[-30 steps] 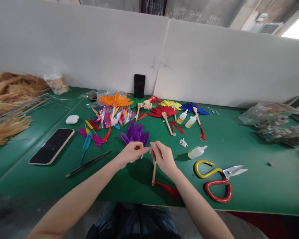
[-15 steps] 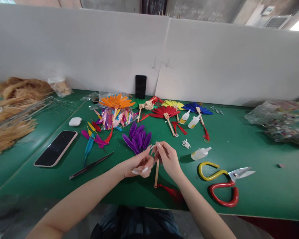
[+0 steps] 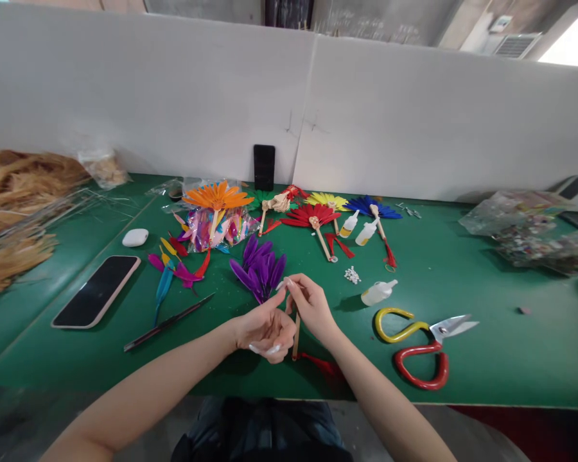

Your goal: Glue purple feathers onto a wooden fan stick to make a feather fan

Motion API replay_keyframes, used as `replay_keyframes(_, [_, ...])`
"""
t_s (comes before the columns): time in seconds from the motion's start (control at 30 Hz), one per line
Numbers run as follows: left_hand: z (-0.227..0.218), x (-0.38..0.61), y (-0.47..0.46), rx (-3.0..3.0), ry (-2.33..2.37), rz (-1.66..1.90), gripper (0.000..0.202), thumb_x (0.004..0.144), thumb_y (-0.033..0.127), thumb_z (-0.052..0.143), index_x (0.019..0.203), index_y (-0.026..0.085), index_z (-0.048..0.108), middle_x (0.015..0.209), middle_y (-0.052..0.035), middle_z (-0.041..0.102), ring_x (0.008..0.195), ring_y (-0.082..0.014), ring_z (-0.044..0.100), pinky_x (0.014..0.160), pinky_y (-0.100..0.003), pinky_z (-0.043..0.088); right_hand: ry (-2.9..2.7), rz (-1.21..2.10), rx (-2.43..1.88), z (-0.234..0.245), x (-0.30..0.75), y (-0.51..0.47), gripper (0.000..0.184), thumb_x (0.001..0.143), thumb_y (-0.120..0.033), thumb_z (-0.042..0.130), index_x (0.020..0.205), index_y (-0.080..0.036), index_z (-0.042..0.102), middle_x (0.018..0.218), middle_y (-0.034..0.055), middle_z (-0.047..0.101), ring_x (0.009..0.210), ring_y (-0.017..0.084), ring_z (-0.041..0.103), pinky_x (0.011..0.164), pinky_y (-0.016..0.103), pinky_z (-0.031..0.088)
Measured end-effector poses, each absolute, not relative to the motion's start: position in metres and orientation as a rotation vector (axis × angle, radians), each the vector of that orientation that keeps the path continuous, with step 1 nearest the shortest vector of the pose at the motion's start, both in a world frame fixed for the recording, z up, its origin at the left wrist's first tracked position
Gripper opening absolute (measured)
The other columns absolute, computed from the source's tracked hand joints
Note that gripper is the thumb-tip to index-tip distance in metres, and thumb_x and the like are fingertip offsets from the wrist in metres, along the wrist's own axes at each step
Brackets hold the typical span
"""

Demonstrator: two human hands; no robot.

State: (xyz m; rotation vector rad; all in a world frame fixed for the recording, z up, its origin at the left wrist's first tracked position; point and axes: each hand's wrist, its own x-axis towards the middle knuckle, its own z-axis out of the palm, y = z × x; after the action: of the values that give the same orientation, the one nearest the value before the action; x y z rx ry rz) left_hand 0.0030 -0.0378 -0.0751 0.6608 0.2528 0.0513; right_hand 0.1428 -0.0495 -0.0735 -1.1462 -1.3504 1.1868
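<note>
- Left forearm [image 3: 164,385]: bare, enters from lower left and angles up and right toward centre.
- Left hand [image 3: 264,330]: palm turned up, lower fingers curled in toward the palm, nails showing. Forefinger raised to meet the right fingertips. Grip not discernible.
- Right forearm [image 3: 380,410]: bare, enters from lower right and angles up and left.
- Right hand [image 3: 311,308]: back toward camera, thumb and fingers pinched together at the top.
- Hands touch at the fingertips, with the right hand just beyond the left.
</note>
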Motion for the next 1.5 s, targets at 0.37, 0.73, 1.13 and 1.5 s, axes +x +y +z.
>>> replay_keyframes(0.37, [-0.073, -0.005, -0.037, 0.792, 0.223, 0.139, 0.083, 0.078, 0.075, 0.01, 0.049, 0.014, 0.058, 0.026, -0.0003, 0.033, 0.02, -0.0076, 0.024, 0.033, -0.024, 0.022, -1.37, 0.513, -1.452, -0.056, 0.183, -0.055, 0.035, 0.094, -0.04, 0.031, 0.063, -0.023, 0.037, 0.05, -0.0042, 0.044, 0.044, 0.011, 0.045, 0.05, 0.024, 0.039])
replay_keyframes(0.73, [-0.04, 0.06, -0.019, 1.826, 0.749, 0.495, 0.03, 0.081, 0.044, 0.055, 0.095, 0.018, 0.058, 0.06, 0.0034, 0.052, 0.053, -0.0106, 0.048, 0.053, -0.022, 0.037, -1.043, 0.51, -1.594, -0.085, 0.254, -0.147, 0.027, 0.077, -0.044, 0.062, 0.074, -0.018, 0.059, 0.054, -0.0007, 0.06, 0.039, 0.01, 0.05, 0.04, 0.022, 0.039])
replay_keyframes(1.13, [-0.095, 0.19, 0.003, 2.154, 0.81, 0.547, 0.037, 0.07, 0.049, 0.064, 0.079, 0.014, 0.063, 0.073, -0.0007, 0.044, 0.067, -0.0154, 0.048, 0.067, -0.029, 0.043, -1.14, 0.735, -1.591, -0.085, 0.248, -0.147, 0.031, 0.08, -0.047, 0.057, 0.067, -0.02, 0.05, 0.057, -0.0009, 0.059, 0.039, 0.009, 0.049, 0.04, 0.021, 0.04])
replay_keyframes(1.5, [-0.049, 0.096, 0.01, 1.95, 0.912, 0.977, 0.035, 0.074, 0.051, 0.061, 0.081, 0.017, 0.065, 0.088, -0.0023, 0.048, 0.061, -0.0093, 0.049, 0.054, -0.023, 0.042, -1.104, 0.954, -1.474, -0.085, 0.239, -0.119, 0.048, 0.084, -0.06, 0.04, 0.064, -0.018, 0.052, 0.045, -0.0045, 0.048, 0.033, 0.008, 0.048, 0.033, 0.019, 0.036])
